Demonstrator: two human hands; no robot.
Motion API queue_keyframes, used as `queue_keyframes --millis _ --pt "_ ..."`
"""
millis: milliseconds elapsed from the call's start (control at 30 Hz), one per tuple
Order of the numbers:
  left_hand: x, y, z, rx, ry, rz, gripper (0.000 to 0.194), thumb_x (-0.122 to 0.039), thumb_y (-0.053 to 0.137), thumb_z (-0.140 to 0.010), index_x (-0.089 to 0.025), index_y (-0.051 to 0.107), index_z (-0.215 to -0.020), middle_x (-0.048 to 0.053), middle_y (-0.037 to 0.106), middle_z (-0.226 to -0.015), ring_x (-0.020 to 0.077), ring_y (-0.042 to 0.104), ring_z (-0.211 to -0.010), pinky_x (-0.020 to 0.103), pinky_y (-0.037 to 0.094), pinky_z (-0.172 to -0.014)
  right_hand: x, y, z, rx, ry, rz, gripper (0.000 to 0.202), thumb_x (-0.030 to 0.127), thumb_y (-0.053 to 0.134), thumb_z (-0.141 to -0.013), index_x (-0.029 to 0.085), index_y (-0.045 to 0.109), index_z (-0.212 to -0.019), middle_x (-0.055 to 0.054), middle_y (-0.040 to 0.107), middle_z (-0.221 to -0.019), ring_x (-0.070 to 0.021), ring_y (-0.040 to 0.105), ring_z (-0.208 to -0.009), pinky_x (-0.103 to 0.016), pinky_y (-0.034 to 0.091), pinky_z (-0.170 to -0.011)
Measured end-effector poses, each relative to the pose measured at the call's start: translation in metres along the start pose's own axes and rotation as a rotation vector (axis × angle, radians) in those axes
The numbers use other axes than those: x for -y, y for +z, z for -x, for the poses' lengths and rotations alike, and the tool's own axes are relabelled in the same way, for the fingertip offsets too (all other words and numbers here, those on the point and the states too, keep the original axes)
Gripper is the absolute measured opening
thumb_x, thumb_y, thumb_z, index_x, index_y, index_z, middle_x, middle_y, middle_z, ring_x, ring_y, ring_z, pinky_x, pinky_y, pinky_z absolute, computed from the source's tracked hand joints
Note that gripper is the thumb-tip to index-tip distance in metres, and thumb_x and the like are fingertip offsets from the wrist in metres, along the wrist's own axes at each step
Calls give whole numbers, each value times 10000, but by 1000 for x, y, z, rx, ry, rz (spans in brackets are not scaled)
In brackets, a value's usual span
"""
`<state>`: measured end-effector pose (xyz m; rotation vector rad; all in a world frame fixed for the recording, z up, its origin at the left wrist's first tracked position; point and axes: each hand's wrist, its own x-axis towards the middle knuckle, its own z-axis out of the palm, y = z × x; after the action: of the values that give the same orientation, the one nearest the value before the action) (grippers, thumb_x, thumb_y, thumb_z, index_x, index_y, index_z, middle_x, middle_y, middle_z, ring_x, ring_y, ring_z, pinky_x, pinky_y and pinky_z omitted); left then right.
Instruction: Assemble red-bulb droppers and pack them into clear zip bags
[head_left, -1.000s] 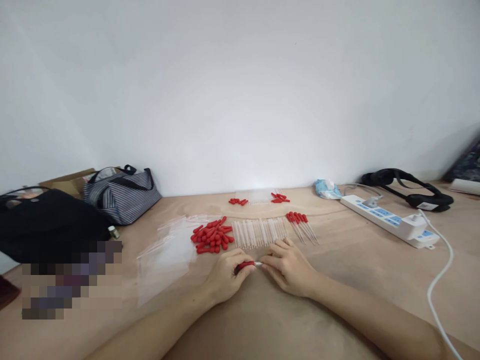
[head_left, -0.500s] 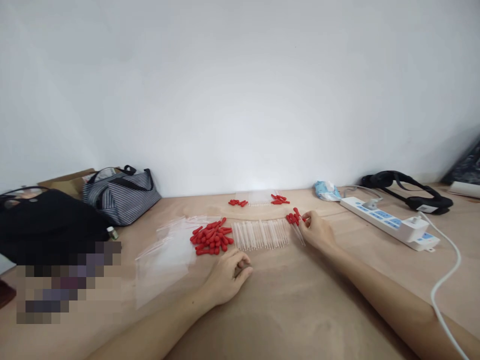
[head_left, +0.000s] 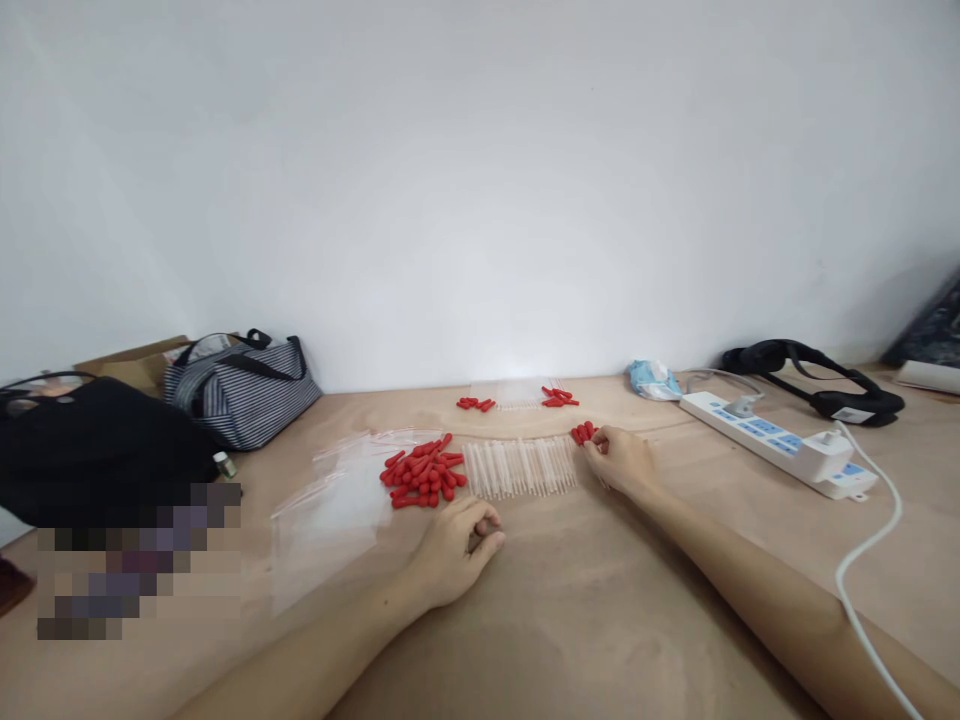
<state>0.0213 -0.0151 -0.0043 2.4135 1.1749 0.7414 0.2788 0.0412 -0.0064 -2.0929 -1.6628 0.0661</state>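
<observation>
My right hand [head_left: 621, 460] rests at the right end of a row of thin clear glass tubes [head_left: 519, 468]. Its fingers are closed over a small group of droppers [head_left: 582, 434] with red rubber bulbs, gripping one of them; their glass stems are mostly hidden beneath the hand. On the table lies my left hand [head_left: 461, 548], fingers loosely curled with a gap to the thumb, nothing in it. Just beyond it sits a pile of red rubber bulbs [head_left: 421, 475], which partly overlaps flat clear zip bags [head_left: 330, 520].
Nearer the wall lie more red bulbs [head_left: 476, 404] and another clear bag [head_left: 517, 394]. To the right are a white power strip [head_left: 772, 440] with a cable, a blue-white packet [head_left: 652, 380] and a black headset [head_left: 817, 385]. A striped bag [head_left: 240, 390] and black bag [head_left: 97, 450] stand left.
My right hand has shifted slightly left and down, lowering the dropper that stuck up from its fingers onto the group. My left hand has stayed in place.
</observation>
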Motion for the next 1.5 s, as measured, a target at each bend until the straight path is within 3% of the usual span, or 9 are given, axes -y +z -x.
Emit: queue_keyframes --millis 300,500,600,800,1000,1133,1233,1367,1500 --pt "0 2 2 -12 9 -23 35 -193 503 -743 -184 535 -754 12 550 -726 150 523 -664 263 419 -620 32 5 -12 174 16 231 210 209 470 -694 148 628 -819 -137 645 -856 -247 588 -826 -354 360 -707" --pt "17 -23 -9 -307 15 -315 50 -208 482 -760 -185 496 -718 39 529 -752 207 496 -758 339 402 -712 33 10 -14 172 -5 248 205 177 483 -680 135 622 -825 -139 640 -871 -240 589 -808 -358 353 -713" --pt "34 -41 -16 -346 -56 -409 69 -241 529 -733 -186 496 -707 37 516 -747 219 497 -744 348 399 -700 35 9 -12 159 -24 250 201 163 461 -699 128 621 -817 -143 640 -861 -237 590 -801 -348 349 -702" --pt "50 -49 -17 -317 -89 -479 129 -264 524 -739 -182 495 -643 30 500 -713 205 505 -699 324 406 -671 39 0 -1 76 -92 252 249 220 376 -785 108 595 -821 -161 628 -894 -264 567 -850 -377 310 -739" --pt "22 -59 -17 -369 -36 -480 181 -262 464 -770 -176 489 -612 28 505 -662 200 505 -672 330 411 -654 38 4 16 -198 -290 144 203 229 327 -834 121 498 -811 -113 622 -767 -214 557 -676 -360 280 -708" --pt "-1 -48 -14 -290 -41 -130 129 -267 460 -784 -170 515 -718 10 550 -688 153 536 -628 257 429 -569 25 18 34 -315 -514 -47 185 247 309 -861 168 442 -760 -63 606 -728 -171 513 -607 -335 293 -701" --pt "-6 -25 -7 -146 -21 89 79 -223 459 -794 -170 518 -793 0 572 -710 129 548 -639 230 437 -579 14 23 51 -267 -672 -210 174 249 309 -873 186 436 -772 -36 597 -713 -157 504 -625 -309 317 -686" --pt "-2 -4 2 -4 16 77 52 -148 485 -750 -167 533 -759 -4 567 -697 117 514 -598 220 414 -550 10 19 68 -137 -800 -321 167 233 325 -877 184 484 -862 -48 609 -803 -149 521 -689 -290 347 -672" --pt "-1 -3 5 -1 42 7 118 -144 534 -701 -164 553 -815 7 561 -753 127 508 -636 240 425 -592 14 17 72 -55 -865 -300 202 217 355 -870 187 533 -962 -46 601 -793 -152 516 -715 -298 349 -693"
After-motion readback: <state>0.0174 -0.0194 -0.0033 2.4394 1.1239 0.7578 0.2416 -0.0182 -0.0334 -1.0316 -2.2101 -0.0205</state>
